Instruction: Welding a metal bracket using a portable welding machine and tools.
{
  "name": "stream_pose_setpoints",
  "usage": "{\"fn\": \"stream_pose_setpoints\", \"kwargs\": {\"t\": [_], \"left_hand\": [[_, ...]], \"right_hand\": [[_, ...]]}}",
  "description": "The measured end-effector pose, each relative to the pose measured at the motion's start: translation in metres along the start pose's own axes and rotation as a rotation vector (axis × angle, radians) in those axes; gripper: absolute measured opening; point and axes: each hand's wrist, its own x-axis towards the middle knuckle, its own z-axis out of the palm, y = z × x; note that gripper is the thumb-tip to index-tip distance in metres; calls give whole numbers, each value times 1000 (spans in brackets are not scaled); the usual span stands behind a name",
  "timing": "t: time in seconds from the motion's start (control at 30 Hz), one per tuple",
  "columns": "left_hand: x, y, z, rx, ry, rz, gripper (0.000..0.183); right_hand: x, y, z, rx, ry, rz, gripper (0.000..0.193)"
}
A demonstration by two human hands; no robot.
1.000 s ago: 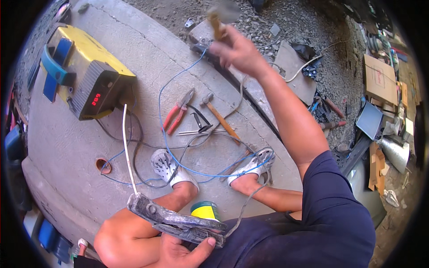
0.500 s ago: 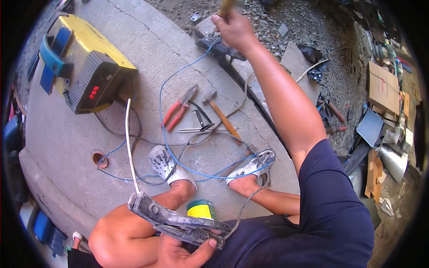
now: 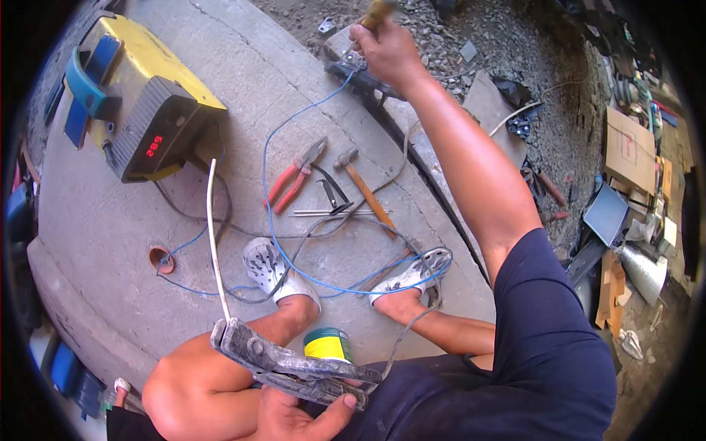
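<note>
Close to my lap, my left hand point(image 3: 298, 420) grips a worn, dirty welding electrode holder point(image 3: 283, 360). A pale welding electrode point(image 3: 214, 235) sticks up out of its jaw. Far out at the top, the fingers of my right hand point(image 3: 390, 53) are wrapped round a tan, wooden-looking handle point(image 3: 379, 11); its far end is cut off and blurred, so its kind is unclear. Just below that hand lies a dark metal piece point(image 3: 357, 77), where a thin blue wire point(image 3: 266, 169) ends.
A yellow welding machine point(image 3: 158, 59) with a red display stands left. Pliers point(image 3: 296, 175), a hammer point(image 3: 368, 191) and thin rods point(image 3: 316, 213) lie on the concrete among looping cables. A green-yellow can point(image 3: 327, 345) stands between my legs; a cardboard box point(image 3: 629, 151) and clutter lie right.
The view has shifted slightly. My right hand and the tan handle have moved a little, with the handle tilted more to the right. My left hand keeps its hold on the electrode holder.
</note>
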Motion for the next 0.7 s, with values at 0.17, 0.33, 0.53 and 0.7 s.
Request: {"fn": "stream_pose_setpoints", "kwargs": {"t": [0.17, 0.33, 0.53, 0.7], "left_hand": [[-2, 7, 1, -45, 40, -97, 15], [-1, 0, -2, -1, 11, 13, 14], [-3, 10, 0, -24, 42, -64, 15], [-5, 3, 5, -31, 72, -12, 21]], "right_hand": [[-2, -10, 0, -30, 10, 2, 39], [-2, -10, -2, 34, 59, -23, 40], [-6, -19, -5, -14, 53, -33, 41], [-3, -21, -7, -103, 14, 36, 40]]}}
